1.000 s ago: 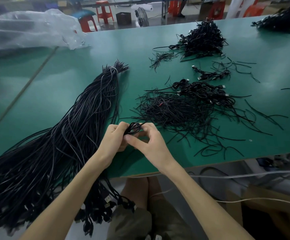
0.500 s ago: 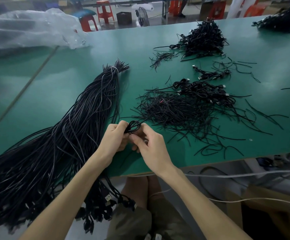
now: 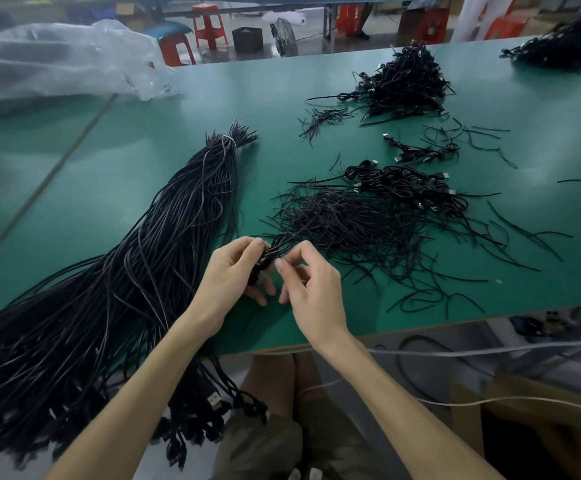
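Observation:
A small coiled black cable (image 3: 275, 249) is held over the near part of the green table (image 3: 143, 188). My left hand (image 3: 235, 275) grips the coil's lower end, fingers curled round it. My right hand (image 3: 311, 284) pinches the coil between thumb and forefinger from the right. A thick bundle of long black cables (image 3: 136, 271), tied near its far tip with a white band, lies to the left and hangs over the table's front edge. A loose heap of black twist ties (image 3: 348, 226) lies just beyond my hands.
Coiled cables (image 3: 407, 185) lie behind the ties, a bigger pile (image 3: 407, 81) sits farther back, and another (image 3: 566, 53) at the far right corner. A clear plastic bag (image 3: 57, 64) lies at the far left. Red stools and a fan stand beyond the table. White cords run below its front edge.
My right hand has shifted its hold on the coil, thumb and forefinger now pinching its middle. The coil looks stretched longer. The left hand has stayed in place.

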Demonstrator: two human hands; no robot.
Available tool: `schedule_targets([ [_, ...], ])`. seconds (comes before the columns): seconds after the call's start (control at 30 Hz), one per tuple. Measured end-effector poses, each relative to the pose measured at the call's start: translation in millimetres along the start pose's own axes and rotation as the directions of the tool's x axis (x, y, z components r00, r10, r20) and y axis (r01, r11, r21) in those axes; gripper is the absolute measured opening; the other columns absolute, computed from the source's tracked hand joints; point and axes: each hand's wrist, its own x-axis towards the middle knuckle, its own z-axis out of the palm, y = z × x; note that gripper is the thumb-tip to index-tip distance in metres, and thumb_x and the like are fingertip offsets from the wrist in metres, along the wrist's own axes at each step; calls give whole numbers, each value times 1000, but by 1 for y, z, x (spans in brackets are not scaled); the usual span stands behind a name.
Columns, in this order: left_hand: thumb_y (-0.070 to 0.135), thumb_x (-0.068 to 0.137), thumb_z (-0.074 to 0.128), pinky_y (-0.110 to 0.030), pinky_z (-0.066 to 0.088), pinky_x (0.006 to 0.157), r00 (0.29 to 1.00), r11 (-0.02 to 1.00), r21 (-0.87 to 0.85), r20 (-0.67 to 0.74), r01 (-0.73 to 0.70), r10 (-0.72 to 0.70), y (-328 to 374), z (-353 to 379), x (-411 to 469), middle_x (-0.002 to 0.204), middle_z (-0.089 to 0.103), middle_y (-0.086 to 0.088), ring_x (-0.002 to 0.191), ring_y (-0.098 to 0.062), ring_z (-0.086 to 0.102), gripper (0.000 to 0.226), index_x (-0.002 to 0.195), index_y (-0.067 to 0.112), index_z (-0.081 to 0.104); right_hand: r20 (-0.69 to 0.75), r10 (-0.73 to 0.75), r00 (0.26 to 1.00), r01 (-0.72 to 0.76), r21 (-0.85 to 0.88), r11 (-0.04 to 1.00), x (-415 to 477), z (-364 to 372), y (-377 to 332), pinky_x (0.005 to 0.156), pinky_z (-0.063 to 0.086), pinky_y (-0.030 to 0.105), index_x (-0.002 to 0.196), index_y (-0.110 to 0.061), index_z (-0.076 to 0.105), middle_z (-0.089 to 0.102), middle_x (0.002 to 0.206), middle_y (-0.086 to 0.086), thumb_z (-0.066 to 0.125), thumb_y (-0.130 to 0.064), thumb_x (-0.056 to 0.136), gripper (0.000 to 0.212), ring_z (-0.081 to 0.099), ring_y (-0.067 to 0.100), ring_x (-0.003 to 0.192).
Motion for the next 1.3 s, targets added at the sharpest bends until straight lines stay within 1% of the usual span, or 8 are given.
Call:
schedule_targets([
  [0.27,-5,104,48,-39,62,74,937,945,155,248,-287,244,32,-30,-15,91,70,-10,78,-33,75,29,129,4,59,54,-83,995,89,-107,990,4,-10,-9,58,50,49,86,-18,51,57,74,-3,58,-13,102,18,59,25,59],
  [0.43,18,91,70,-47,55,75,916,869,309,244,-385,319,42,-27,-21,93,68,-7,81,-22,66,27,118,15,72,122,-213,970,232,-178,956,4,-16,-20,58,52,49,92,-18,50,51,85,-12,55,2,85,22,56,22,66],
  [0.53,31,89,71,-38,49,78,899,767,471,175,-435,402,45,-24,-21,105,55,-5,91,-22,53,28,115,23,75,131,-245,961,268,-198,943,5,-21,-23,59,52,48,94,-17,52,55,87,-12,59,5,82,26,58,22,67],
  [0.7,51,90,60,-34,30,104,865,613,633,203,-474,459,49,-22,-19,120,62,14,116,-10,49,32,105,27,75,134,-269,954,292,-192,937,6,-26,-28,59,50,49,94,-12,56,55,84,-7,64,10,85,26,59,26,64],
  [0.87,48,95,57,-18,42,76,910,749,533,109,-393,399,48,-16,-17,76,70,15,77,-2,63,31,86,23,71,52,-130,990,130,11,991,3,-19,-31,50,49,35,88,-7,57,60,70,-1,65,-9,100,14,60,20,48],
  [0.97,46,96,58,-27,51,61,945,862,397,42,-315,325,47,-10,-16,70,71,6,59,-11,63,35,83,16,70,27,-60,998,56,144,988,1,-17,-33,51,46,23,88,-9,61,68,71,-5,66,-12,99,13,59,18,46],
  [1.17,28,103,59,-25,55,60,987,981,123,-29,-153,158,42,-4,-17,71,72,-7,56,-21,65,27,100,2,67,-6,-52,999,52,169,984,2,-17,-36,54,50,24,82,-16,66,73,80,-2,67,-16,99,18,62,19,49],
  [1.3,24,104,55,-36,61,70,989,981,125,42,-146,142,44,-6,-21,83,75,-10,64,-29,71,25,107,2,67,-33,-30,999,36,175,984,2,-22,-34,54,53,31,81,-27,64,74,79,-4,66,-16,99,21,62,21,49],
])
